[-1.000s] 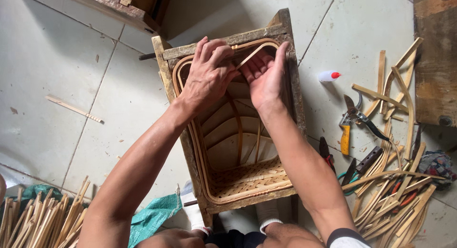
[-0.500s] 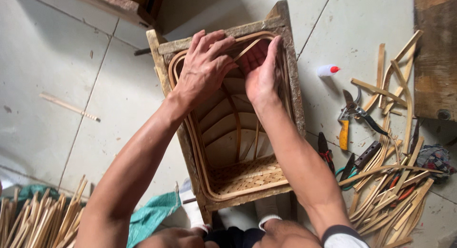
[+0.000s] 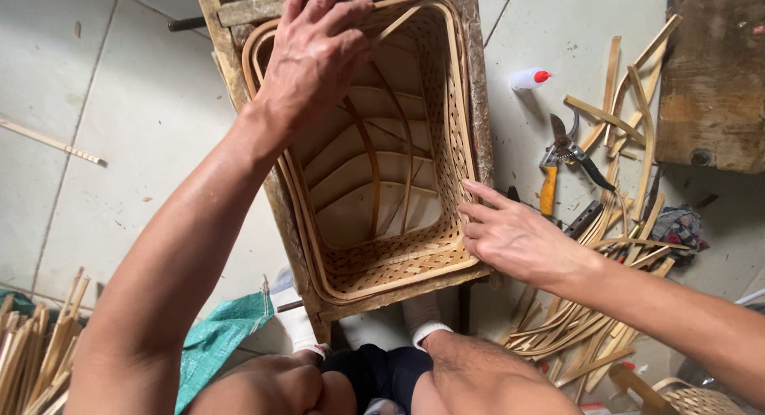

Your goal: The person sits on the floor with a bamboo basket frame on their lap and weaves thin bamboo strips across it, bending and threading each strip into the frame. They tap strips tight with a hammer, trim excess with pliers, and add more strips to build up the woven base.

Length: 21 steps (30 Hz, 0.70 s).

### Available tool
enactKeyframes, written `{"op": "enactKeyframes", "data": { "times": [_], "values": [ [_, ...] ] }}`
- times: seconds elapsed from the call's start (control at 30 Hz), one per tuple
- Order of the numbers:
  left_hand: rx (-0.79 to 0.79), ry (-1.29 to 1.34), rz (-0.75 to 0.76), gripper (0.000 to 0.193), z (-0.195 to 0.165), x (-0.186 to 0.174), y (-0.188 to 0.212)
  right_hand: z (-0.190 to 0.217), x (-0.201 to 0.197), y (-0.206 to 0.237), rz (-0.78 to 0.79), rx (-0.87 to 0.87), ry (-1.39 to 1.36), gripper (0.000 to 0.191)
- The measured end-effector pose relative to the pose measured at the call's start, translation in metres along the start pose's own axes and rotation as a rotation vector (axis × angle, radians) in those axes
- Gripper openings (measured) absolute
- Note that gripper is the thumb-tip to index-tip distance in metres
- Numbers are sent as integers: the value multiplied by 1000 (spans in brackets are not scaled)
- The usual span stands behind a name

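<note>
A rectangular woven bamboo basket (image 3: 374, 264) sits inside a rough wooden frame (image 3: 478, 96) on the tiled floor between my knees. My left hand (image 3: 315, 52) presses down on the basket's far left rim, fingers curled over the bamboo band. My right hand (image 3: 514, 236) hovers with fingers spread at the basket's near right edge, its fingertips touching the woven wall and holding nothing. Curved bamboo ribs show inside the basket.
Loose bamboo strips (image 3: 613, 144) lie scattered on the floor to the right, with yellow-handled pliers (image 3: 558, 164), a small white bottle with a red cap (image 3: 530, 79) and a wooden block (image 3: 713, 72). More bamboo sticks (image 3: 36, 351) and a green cloth (image 3: 219, 335) lie at the left.
My right hand has left the far rim, where both hands worked together, and come down to the basket's near right side. The view moved closer to the basket.
</note>
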State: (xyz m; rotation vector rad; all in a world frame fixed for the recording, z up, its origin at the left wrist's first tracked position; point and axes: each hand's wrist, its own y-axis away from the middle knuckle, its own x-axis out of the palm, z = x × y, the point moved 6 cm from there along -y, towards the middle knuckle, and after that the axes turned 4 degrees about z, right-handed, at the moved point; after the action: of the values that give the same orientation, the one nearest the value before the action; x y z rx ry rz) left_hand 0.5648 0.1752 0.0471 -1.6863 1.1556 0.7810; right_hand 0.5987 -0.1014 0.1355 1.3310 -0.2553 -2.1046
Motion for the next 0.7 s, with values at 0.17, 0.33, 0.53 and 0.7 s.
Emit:
{"op": "enactKeyframes", "data": {
  "times": [0.17, 0.33, 0.53, 0.7],
  "values": [
    [-33, 101, 26, 9, 3, -3, 1, -10, 11, -2, 119, -53, 56, 11],
    [-27, 57, -25, 7, 2, -3, -3, -9, 32, 0, 269, -52, 133, 6],
    [-67, 110, 45, 10, 6, -1, -2, -41, -50, -24, -498, 41, -71, 42],
    [-54, 116, 6, 13, 6, -4, -2, -131, -74, -65, -830, 594, 222, 78]
  ]
}}
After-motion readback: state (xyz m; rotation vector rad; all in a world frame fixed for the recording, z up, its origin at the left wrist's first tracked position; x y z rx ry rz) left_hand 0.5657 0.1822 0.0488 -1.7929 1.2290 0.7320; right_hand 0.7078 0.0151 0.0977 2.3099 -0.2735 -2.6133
